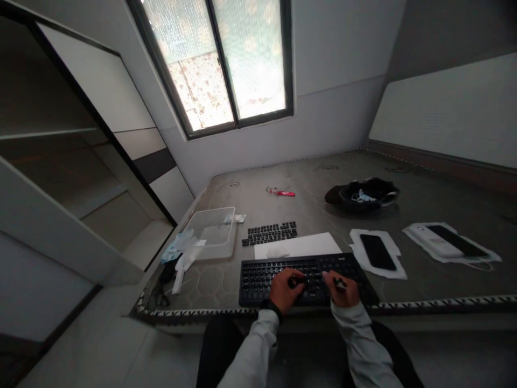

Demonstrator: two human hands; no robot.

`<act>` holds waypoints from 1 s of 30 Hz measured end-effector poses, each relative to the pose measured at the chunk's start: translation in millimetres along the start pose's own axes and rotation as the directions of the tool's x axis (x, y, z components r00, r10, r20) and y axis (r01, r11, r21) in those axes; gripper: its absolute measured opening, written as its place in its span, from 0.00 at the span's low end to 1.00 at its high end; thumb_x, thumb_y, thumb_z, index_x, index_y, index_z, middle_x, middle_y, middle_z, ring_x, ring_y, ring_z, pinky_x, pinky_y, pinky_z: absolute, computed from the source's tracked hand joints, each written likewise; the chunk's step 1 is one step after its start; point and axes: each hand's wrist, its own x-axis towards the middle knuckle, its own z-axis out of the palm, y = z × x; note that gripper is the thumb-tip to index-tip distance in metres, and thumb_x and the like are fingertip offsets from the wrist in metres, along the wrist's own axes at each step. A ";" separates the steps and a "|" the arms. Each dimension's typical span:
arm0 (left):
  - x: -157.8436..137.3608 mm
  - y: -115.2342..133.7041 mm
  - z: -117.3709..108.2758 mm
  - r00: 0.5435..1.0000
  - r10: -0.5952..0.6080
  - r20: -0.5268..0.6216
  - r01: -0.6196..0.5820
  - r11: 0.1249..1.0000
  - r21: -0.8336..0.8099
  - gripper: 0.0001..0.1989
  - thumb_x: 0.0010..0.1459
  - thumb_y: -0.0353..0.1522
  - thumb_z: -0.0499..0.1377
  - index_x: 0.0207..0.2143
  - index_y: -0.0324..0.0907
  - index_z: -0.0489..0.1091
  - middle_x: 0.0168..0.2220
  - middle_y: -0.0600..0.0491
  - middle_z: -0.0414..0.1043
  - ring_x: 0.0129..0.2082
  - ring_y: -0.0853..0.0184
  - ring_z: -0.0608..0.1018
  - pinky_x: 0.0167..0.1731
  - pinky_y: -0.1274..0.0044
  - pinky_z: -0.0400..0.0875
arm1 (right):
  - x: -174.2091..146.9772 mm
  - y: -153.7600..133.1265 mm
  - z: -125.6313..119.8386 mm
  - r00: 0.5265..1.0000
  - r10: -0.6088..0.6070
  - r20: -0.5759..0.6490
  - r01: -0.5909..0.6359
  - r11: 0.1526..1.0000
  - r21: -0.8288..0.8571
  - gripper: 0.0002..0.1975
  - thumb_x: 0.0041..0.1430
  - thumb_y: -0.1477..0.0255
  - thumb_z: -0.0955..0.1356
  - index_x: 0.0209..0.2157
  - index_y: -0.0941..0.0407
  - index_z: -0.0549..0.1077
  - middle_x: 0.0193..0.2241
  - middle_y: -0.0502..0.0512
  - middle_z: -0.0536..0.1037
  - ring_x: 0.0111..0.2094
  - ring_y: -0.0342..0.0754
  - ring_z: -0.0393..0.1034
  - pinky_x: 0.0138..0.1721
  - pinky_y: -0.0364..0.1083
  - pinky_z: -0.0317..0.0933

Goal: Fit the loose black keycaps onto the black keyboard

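Note:
A black keyboard (258,280) lies along the near edge of the mattress in front of me. My left hand (285,290) is over its middle, fingers curled and thumb close to them; anything between the fingertips is too small to make out. To the right, my right hand (345,290) is closed above the keyboard's right part, with small dark pieces showing among its curled fingers. Their kind is unclear. Beyond the keyboard, several loose black keycaps (271,233) lie in rows. A white sheet (307,244) lies between them and the keyboard, partly under it.
At left stand a clear plastic box (214,237) and crumpled wrappers (183,248) beside dark cables. A red item (283,192) lies farther back. On the right are a dark cap (343,198), a phone (377,251) on white material, and a white device (438,241) beside another phone.

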 end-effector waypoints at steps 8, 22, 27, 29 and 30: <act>1.2 -9.2 1.4 0.999 -0.032 -0.028 0.030 0.998 -0.050 0.15 0.47 0.23 0.63 0.39 0.43 0.74 0.38 0.57 0.77 0.25 0.75 0.72 0.30 0.81 0.69 | 0.4 12.9 -7.7 0.929 -0.196 0.313 0.304 0.887 -0.347 0.16 0.63 0.62 0.65 0.27 0.53 0.78 0.23 0.53 0.80 0.26 0.46 0.72 0.34 0.44 0.59; 2.0 -4.5 -1.8 0.999 -0.036 -0.014 0.035 0.999 -0.024 0.12 0.49 0.25 0.63 0.38 0.42 0.76 0.37 0.55 0.78 0.26 0.74 0.73 0.30 0.81 0.70 | -0.4 31.8 -3.2 0.880 -0.178 0.440 0.350 0.871 -0.346 0.11 0.61 0.62 0.68 0.35 0.51 0.81 0.29 0.54 0.82 0.28 0.47 0.72 0.37 0.46 0.58; 0.8 -3.5 -2.6 0.999 -0.043 -0.029 0.043 0.999 -0.012 0.08 0.51 0.27 0.64 0.36 0.43 0.77 0.35 0.56 0.78 0.26 0.74 0.73 0.31 0.80 0.69 | 0.3 33.3 -2.0 0.879 -0.220 0.423 0.377 0.863 -0.337 0.12 0.63 0.62 0.67 0.36 0.52 0.80 0.28 0.53 0.82 0.28 0.46 0.72 0.39 0.47 0.56; 0.4 -3.2 -2.8 0.999 -0.039 -0.029 0.039 0.999 -0.010 0.09 0.51 0.26 0.64 0.36 0.43 0.77 0.36 0.56 0.79 0.27 0.73 0.73 0.32 0.81 0.69 | 0.2 30.9 -0.1 0.875 -0.236 0.422 0.393 0.857 -0.335 0.12 0.64 0.62 0.66 0.37 0.52 0.80 0.27 0.53 0.81 0.27 0.46 0.72 0.40 0.47 0.55; 0.2 -2.8 -2.9 0.999 -0.037 -0.029 0.037 0.999 -0.008 0.09 0.51 0.26 0.63 0.36 0.43 0.77 0.36 0.57 0.79 0.27 0.73 0.73 0.33 0.81 0.69 | 0.0 29.4 1.1 0.873 -0.244 0.422 0.400 0.853 -0.335 0.13 0.64 0.62 0.66 0.36 0.53 0.80 0.26 0.53 0.81 0.27 0.45 0.72 0.40 0.47 0.55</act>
